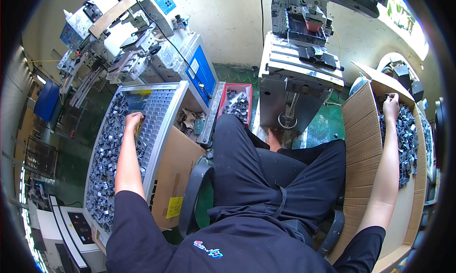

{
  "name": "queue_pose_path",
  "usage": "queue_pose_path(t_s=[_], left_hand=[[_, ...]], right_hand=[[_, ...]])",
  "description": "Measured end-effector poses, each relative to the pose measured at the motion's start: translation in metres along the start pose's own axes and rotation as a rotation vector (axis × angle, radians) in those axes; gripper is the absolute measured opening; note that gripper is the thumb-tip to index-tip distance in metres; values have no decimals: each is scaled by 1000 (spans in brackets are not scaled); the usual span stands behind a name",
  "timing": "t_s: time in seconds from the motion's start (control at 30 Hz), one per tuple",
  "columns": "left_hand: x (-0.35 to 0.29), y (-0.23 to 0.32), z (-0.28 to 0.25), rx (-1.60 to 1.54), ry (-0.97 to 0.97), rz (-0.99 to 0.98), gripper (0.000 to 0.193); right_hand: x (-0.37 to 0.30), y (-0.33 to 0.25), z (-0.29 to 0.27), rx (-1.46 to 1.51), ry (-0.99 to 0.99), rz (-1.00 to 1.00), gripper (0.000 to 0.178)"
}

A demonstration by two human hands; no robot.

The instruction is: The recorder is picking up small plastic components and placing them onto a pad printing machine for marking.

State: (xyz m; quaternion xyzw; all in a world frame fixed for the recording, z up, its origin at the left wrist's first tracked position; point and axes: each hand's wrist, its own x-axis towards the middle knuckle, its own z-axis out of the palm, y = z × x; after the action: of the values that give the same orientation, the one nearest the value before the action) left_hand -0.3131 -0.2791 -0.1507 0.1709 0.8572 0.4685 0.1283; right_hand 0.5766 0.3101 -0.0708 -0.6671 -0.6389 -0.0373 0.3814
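Dark shirt [228, 230] on the seated person lies nearest the camera. Open carton [362, 145] around the right hand [392, 107] contains loose grey parts [406, 145]. Framed tray [169, 128] beneath the left hand [135, 118] bears apparent ordered rows [159, 107] right of that hand, loose heap [107, 152] left. Red bin [223, 98], between the hands, contains similar pieces. Both hands: fingers drawn together; grip on any part cannot be confirmed. Assessment: ordering seemingly partial; considerable loose stock remains.
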Motion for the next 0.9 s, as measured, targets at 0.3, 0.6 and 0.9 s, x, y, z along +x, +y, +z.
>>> queue_pose_path(t_s=[0.3, 0.6, 0.9], left_hand=[[-33, 77, 35, 455, 528, 477, 39], [-153, 309, 187, -181, -271, 1082, 62], [-244, 440, 330, -654, -720, 859, 47]], right_hand=[[-13, -39, -18, 56, 89, -112, 21], [-13, -33, -16, 151, 57, -148, 30], [-19, -25, -24, 161, 92, -119, 29]])
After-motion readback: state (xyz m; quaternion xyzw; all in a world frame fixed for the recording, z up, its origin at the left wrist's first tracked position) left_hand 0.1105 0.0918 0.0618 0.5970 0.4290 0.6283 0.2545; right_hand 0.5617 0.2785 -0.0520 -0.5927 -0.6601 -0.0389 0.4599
